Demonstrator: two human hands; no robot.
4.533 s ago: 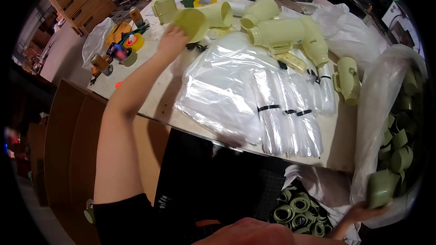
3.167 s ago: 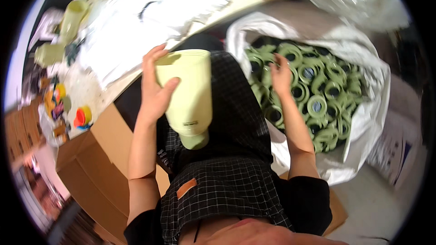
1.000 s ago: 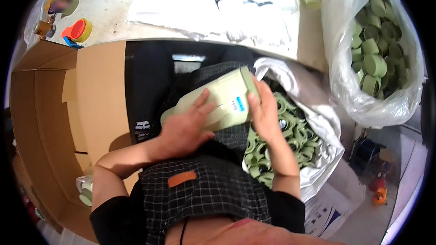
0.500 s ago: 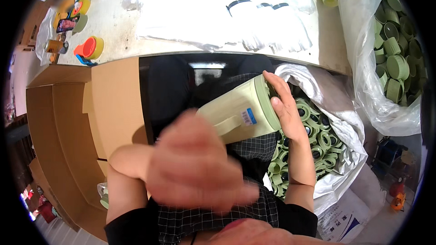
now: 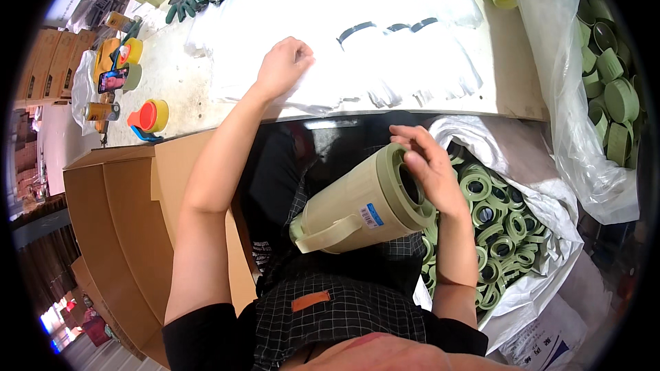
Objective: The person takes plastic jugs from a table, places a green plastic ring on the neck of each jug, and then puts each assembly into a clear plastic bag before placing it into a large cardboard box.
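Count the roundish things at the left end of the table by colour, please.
Yellow tape rolls: 2
Red-orange lid on one yellow roll: 1
Brown cans: 2
Total: 5

Tape rolls (image 5: 152, 115) and cans (image 5: 98, 110) on the table's (image 5: 509, 75) left — green gloves (image 5: 181, 4), apparently, behind.

One head-worn fisheye view looks steeply down, close over lap and table edge (image 5: 412, 106).

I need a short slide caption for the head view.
Right hand on a green jug in the lap; left hand on plastic bags.
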